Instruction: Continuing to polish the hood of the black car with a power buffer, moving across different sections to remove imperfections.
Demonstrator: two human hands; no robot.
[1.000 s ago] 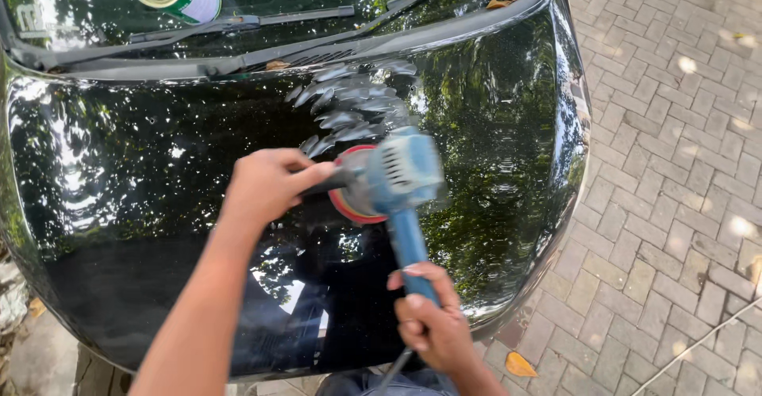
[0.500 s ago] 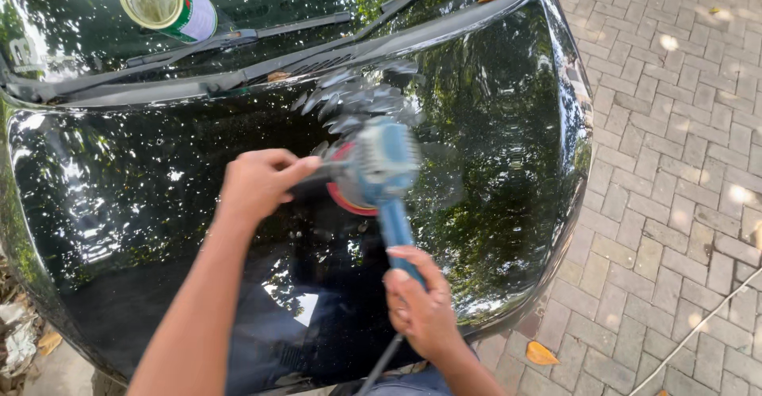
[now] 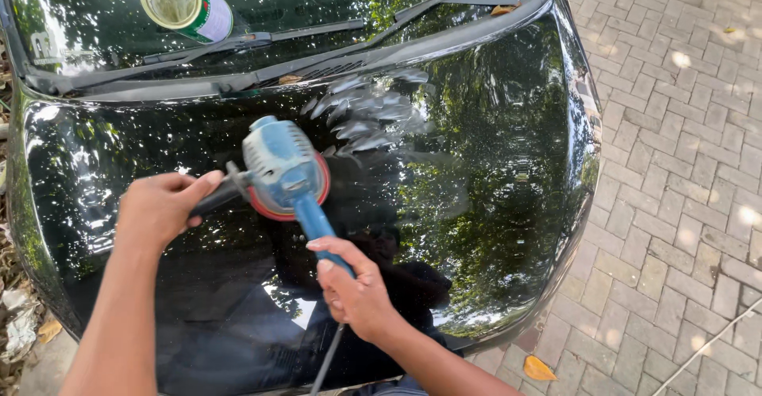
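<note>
Brick paving borders a glossy black car bonnet. Left hand clasps the side handle, right hand grips the blue polisher mid-bonnet; beyond it whitish polish smears remain, so work seems partly done.

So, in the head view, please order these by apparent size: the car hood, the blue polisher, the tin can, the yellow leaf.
1. car hood
2. blue polisher
3. tin can, lying farther from the camera
4. yellow leaf
</note>
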